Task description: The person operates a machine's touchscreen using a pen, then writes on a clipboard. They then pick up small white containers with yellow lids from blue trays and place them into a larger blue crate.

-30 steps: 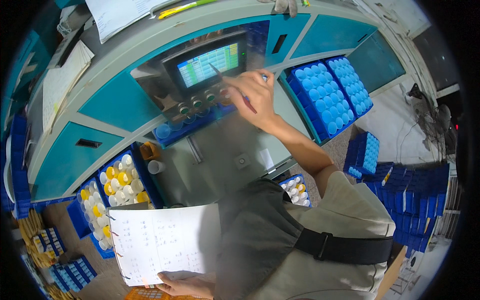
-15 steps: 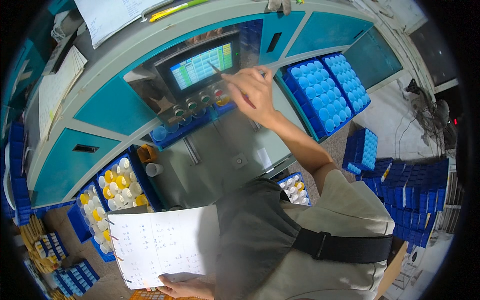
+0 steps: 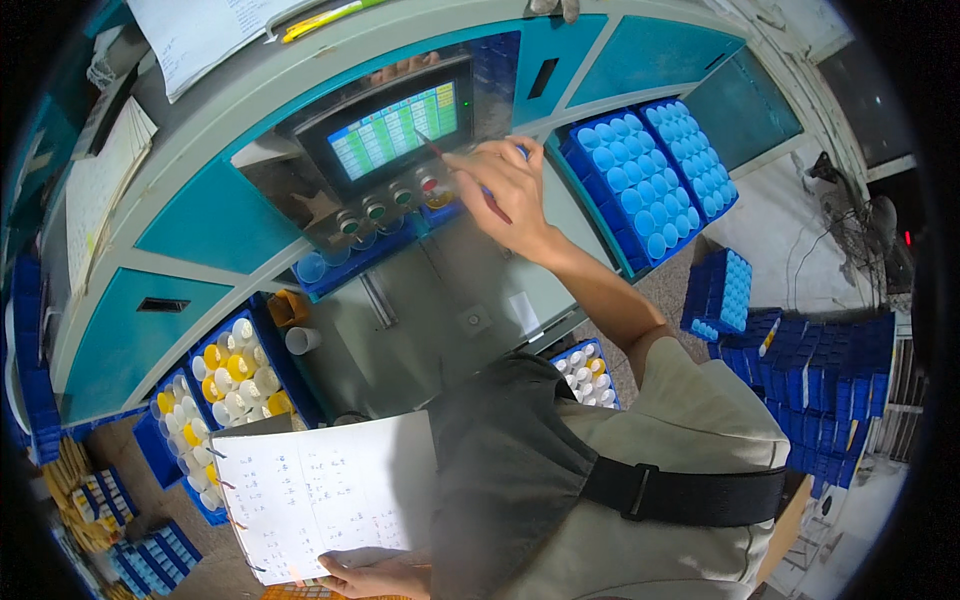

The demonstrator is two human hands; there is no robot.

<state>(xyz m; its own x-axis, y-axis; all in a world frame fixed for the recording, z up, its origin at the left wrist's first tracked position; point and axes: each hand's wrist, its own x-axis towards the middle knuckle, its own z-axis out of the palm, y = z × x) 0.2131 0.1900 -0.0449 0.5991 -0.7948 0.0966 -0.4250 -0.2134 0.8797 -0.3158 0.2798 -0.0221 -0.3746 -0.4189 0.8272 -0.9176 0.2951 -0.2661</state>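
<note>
In my right hand (image 3: 508, 190) is a slim dark red pen (image 3: 497, 207), gripped with closed fingers. Its tip lies over the lit screen (image 3: 385, 145) of a control panel; whether it touches the glass I cannot tell. The screen shows a grid of green, blue and yellow cells. Round push buttons (image 3: 428, 186) sit just below it. Low on the left, my left hand (image 3: 375, 577) grips the bottom edge of an open ring notebook (image 3: 320, 490), thumb on top of the page. Handwriting covers parts of its white pages.
Blue crates of light blue cups (image 3: 640, 180) stand to the right. Crates with white and yellow cups (image 3: 238, 370) stand at the left, beside a lone white cup (image 3: 302, 341). Blue crates (image 3: 810, 380) are stacked far right. Papers (image 3: 200, 40) and a yellow-green pen (image 3: 325, 20) lie on the machine top.
More of the screen's cells have turned from blue to green. The view has shifted slightly. Both hands keep their holds, and the pen tip stays over the screen.
</note>
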